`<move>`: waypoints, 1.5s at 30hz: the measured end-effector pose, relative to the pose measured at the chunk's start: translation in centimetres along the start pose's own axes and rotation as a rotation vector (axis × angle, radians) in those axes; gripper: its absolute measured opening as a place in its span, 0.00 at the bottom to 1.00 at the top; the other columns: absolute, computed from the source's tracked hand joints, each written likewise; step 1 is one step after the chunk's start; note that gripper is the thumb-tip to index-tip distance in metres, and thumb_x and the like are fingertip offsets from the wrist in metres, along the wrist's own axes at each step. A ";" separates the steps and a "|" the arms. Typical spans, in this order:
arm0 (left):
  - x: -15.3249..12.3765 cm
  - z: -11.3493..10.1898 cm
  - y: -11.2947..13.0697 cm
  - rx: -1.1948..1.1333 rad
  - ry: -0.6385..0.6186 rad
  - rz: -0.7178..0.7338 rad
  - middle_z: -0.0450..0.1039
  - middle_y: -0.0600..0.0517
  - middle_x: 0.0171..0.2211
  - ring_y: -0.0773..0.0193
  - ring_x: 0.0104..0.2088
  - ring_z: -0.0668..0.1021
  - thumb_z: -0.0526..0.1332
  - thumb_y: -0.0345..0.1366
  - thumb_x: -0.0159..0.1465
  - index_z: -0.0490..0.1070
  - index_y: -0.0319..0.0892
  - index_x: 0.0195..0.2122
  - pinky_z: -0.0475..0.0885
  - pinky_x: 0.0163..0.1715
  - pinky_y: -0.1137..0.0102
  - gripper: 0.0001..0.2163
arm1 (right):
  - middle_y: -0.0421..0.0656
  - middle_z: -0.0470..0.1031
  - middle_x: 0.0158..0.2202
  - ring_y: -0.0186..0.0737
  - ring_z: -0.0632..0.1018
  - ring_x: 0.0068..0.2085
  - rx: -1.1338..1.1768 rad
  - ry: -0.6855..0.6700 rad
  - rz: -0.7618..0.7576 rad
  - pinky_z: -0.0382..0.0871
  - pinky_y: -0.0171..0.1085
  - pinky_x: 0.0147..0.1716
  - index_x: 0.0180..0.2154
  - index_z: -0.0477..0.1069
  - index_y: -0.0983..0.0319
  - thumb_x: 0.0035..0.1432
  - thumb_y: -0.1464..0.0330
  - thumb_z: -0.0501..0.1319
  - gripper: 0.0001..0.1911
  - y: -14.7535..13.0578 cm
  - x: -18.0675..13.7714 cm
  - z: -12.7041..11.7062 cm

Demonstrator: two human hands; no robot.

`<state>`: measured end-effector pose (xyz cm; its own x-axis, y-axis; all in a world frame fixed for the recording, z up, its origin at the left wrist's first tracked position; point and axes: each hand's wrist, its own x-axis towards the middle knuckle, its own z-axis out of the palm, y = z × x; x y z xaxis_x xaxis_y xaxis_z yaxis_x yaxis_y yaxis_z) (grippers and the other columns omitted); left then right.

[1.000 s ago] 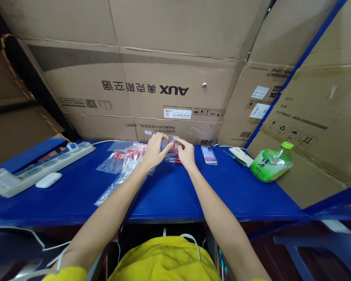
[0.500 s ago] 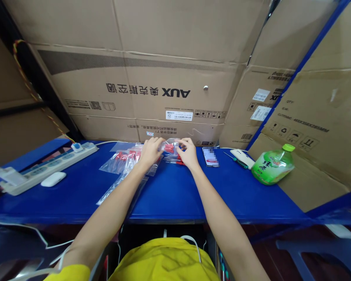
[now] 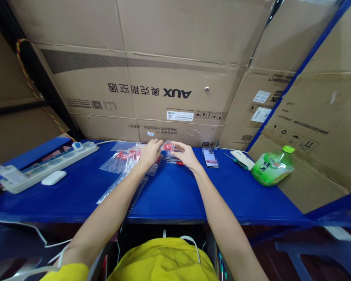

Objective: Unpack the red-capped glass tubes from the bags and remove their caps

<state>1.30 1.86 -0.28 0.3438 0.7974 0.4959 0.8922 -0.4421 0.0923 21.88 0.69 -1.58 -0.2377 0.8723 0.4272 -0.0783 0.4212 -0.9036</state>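
At the far edge of the blue worktop (image 3: 175,195), mid-span: left hand (image 3: 149,154) is pinched on the left end of a small clear poly bag (image 3: 165,144), which sits just above the surface. Right hand (image 3: 187,156) has its fingers stretched to the bag's right end. The contact is hidden, so I cannot tell whether it grips or only touches. Handling, my read: near weightless, with thin limp film that is slick and crinkly and has no stiffness of its own. It will sag and fold unless held at both ends. The loose red parts (image 3: 170,147) inside will slide to the low corner, so the load shifts when tilted. Not fragile, but the film could tear at a seam if yanked. Best hold looks like the empty film at the top edge or corners, pinched between thumb and fingertip, not over the lumpy contents. Looks: transparent, glossy, small, with a red cluster inside too small to identify. Just left of the left hand is a pile of similar bags (image 3: 121,159), fanning toward the near edge. Further left along the far-left edge are a power strip (image 3: 51,164) and a white oval case (image 3: 54,177). Right of the hands are a phone (image 3: 210,157), a screwdriver (image 3: 236,161) and a green tea bottle (image 3: 272,168) lying on its side near the right end. Cardboard cartons (image 3: 163,70) wall the back.
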 end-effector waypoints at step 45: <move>0.4 0.3 1.4 -0.507 0.027 0.115 0.71 0.45 0.48 0.56 0.52 0.74 0.47 0.42 0.76 0.73 0.45 0.62 0.68 0.59 0.59 0.21 | 0.44 0.84 0.39 0.46 0.83 0.41 0.061 0.260 0.083 0.78 0.44 0.47 0.37 0.81 0.61 0.44 0.56 0.75 0.20 0.1 -0.2 -0.7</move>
<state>2.82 1.65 -0.26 0.4178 0.7240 0.5489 0.5929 -0.6751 0.4391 22.62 0.78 -1.74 0.0103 0.9410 0.3383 -0.1288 0.3368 -0.9327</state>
